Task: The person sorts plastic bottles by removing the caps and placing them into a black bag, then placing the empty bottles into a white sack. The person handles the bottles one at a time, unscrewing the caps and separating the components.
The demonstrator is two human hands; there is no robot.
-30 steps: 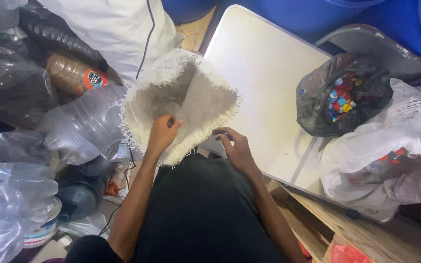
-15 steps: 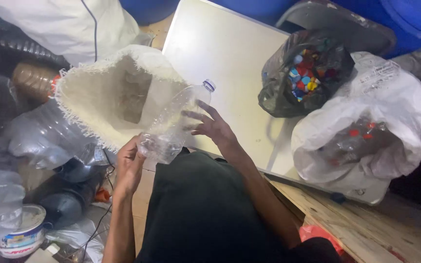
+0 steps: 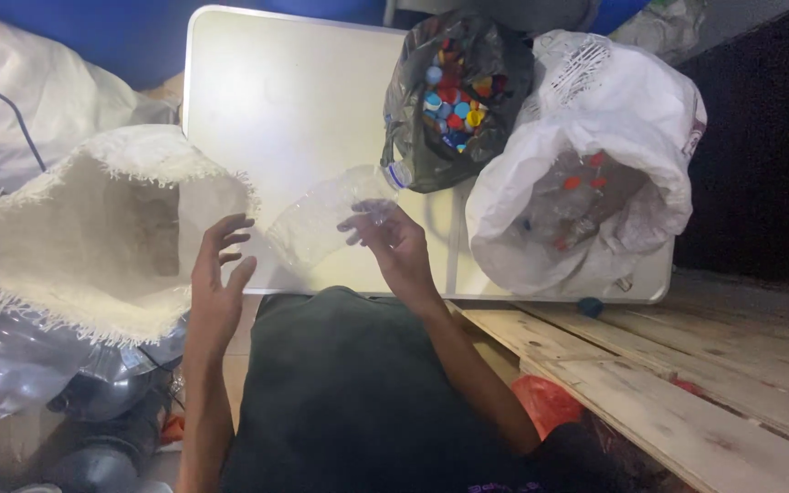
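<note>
Right hand (image 3: pixel 393 239): fingers gripping crushed clear plastic bottle (image 3: pixel 326 219), blue cap on; left hand (image 3: pixel 219 285) open, empty, beside frayed white woven sack (image 3: pixel 75 246); bottle not yet bagged

A dark bag of coloured caps (image 3: pixel 454 96) — beside a white sack (image 3: pixel 614 119) — on wooden planks (image 3: pixel 687 383).

left hand (image 3: pixel 218 274): open, fingers spread, palm facing right
right hand (image 3: pixel 393 239): raised, fingers loosely curled, forearm angled down-right
</note>
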